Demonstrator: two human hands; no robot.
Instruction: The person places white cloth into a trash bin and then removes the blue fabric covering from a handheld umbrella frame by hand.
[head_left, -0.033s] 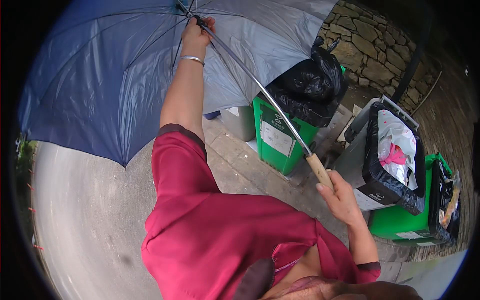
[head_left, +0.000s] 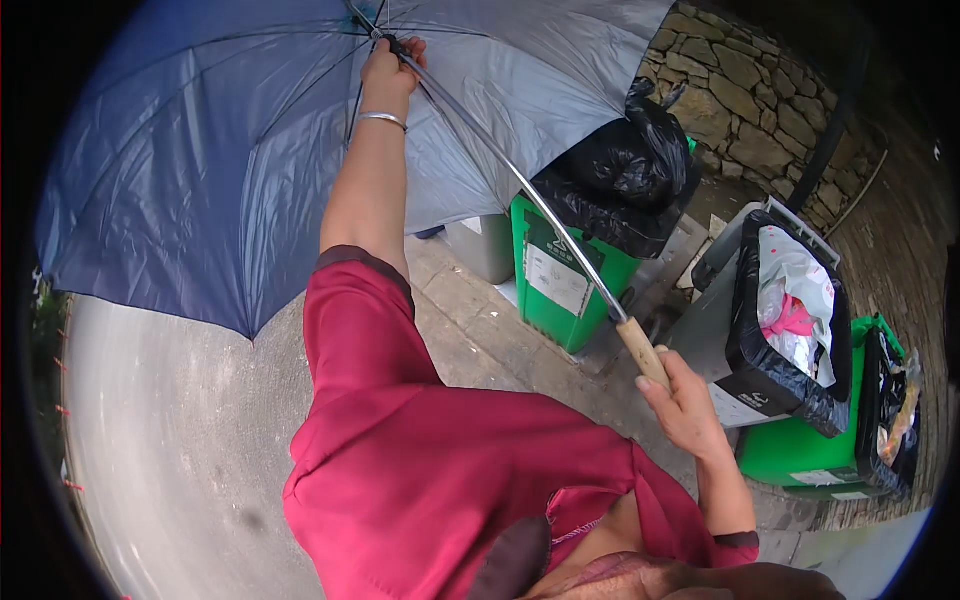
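An open umbrella point(head_left: 190, 160), dark blue to silvery grey inside, spreads across the upper left. Near the top of its metal shaft point(head_left: 495, 152), my left hand point(head_left: 390, 70) is closed around the black runner point(head_left: 396, 46) where the ribs meet; a silver bangle circles that wrist. The shaft slants down to the right, ending in a pale wooden handle point(head_left: 640, 350). Around the handle's lower end, the fingers of my right hand point(head_left: 687, 405) are wrapped, thumb on the near side. The canopy's top edge runs out of view.
Right of the shaft stand a green bin point(head_left: 560, 305) topped with a full black bag point(head_left: 620, 170), a grey bin point(head_left: 735, 295) holding plastic waste, and another green bin point(head_left: 800, 450). A stone wall point(head_left: 735, 85) rises behind. Paved ground point(head_left: 475, 320) borders a grey road point(head_left: 170, 430) at left.
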